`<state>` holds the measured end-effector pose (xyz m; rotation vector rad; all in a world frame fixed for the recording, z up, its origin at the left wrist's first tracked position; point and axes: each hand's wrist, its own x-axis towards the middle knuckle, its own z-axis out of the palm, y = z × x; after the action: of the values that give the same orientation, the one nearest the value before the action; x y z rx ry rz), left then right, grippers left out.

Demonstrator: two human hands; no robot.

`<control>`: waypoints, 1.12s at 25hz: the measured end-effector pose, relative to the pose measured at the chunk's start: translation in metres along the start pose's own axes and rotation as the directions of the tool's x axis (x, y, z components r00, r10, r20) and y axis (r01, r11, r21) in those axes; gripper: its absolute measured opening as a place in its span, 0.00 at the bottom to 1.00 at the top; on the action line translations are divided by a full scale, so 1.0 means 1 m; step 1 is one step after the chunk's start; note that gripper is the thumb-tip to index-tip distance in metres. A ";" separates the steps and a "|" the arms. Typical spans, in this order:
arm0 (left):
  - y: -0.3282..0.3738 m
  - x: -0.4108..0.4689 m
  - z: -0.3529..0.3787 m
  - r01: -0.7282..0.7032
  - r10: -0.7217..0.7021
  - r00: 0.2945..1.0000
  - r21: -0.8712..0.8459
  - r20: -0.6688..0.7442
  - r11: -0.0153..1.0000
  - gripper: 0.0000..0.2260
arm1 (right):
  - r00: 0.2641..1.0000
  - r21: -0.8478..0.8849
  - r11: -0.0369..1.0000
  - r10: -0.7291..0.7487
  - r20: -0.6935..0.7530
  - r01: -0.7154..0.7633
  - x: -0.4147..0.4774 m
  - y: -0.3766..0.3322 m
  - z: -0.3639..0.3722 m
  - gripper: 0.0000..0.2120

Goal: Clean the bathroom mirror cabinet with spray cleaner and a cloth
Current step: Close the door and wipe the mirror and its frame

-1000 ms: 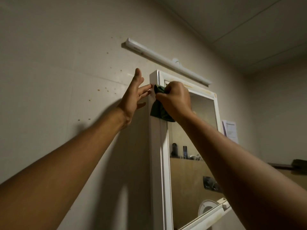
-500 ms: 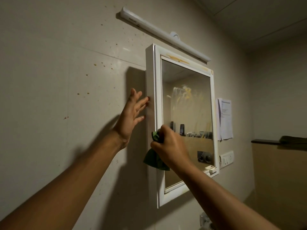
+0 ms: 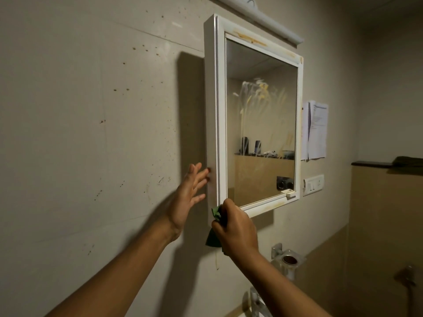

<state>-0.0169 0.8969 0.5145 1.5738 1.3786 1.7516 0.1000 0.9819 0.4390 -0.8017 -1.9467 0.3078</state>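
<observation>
A person's right grip (image 3: 235, 229) clenches a crumpled green cloth (image 3: 211, 240) at the lower corner of the white-framed mirror cabinet (image 3: 220, 110); the left grip (image 3: 186, 195), released with fingers spread, touches its side.

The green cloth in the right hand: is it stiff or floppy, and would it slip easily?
Probably floppy: the cloth bunches in the right hand and a corner hangs limp below it. Likely light: one hand alone holds it up. Unlikely to slip while bunched.
</observation>
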 end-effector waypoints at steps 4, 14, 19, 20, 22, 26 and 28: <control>-0.007 -0.014 -0.006 0.065 -0.067 0.997 0.052 0.040 0.997 0.44 | 0.990 -0.016 0.990 -0.139 -0.011 0.139 0.014 -0.007 -0.019 0.10; 0.058 0.013 -0.006 0.001 -0.001 1.000 0.009 0.004 1.000 0.40 | 0.972 0.385 0.903 -0.119 -0.202 0.190 0.115 -0.068 -0.092 0.10; 0.061 0.022 -0.010 -0.024 0.024 1.000 -0.035 -0.014 0.999 0.41 | 0.954 0.390 0.881 -0.186 -0.234 0.268 0.096 -0.049 -0.068 0.20; 0.059 0.022 -0.009 -0.029 0.028 0.999 -0.032 -0.017 0.999 0.40 | 0.952 0.377 0.886 -0.182 -0.248 0.268 0.099 -0.049 -0.067 0.21; 0.060 0.022 -0.008 -0.037 0.036 0.999 -0.025 -0.019 0.999 0.39 | 0.946 0.327 0.906 -0.182 -0.270 0.268 0.107 -0.051 -0.067 0.21; 0.058 0.027 -0.011 -0.047 0.047 0.999 -0.030 -0.020 0.998 0.39 | 0.936 0.173 0.948 -0.213 -0.281 0.268 0.111 -0.056 -0.063 0.21; 0.054 0.028 -0.011 -0.051 0.050 0.999 -0.029 -0.018 0.998 0.39 | 0.934 0.130 0.956 -0.218 -0.282 0.262 0.111 -0.059 -0.061 0.22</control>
<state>-0.0187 0.8922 0.5757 1.5946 1.3251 1.8107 0.0939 1.0026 0.5774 -0.4622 -1.7180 0.1992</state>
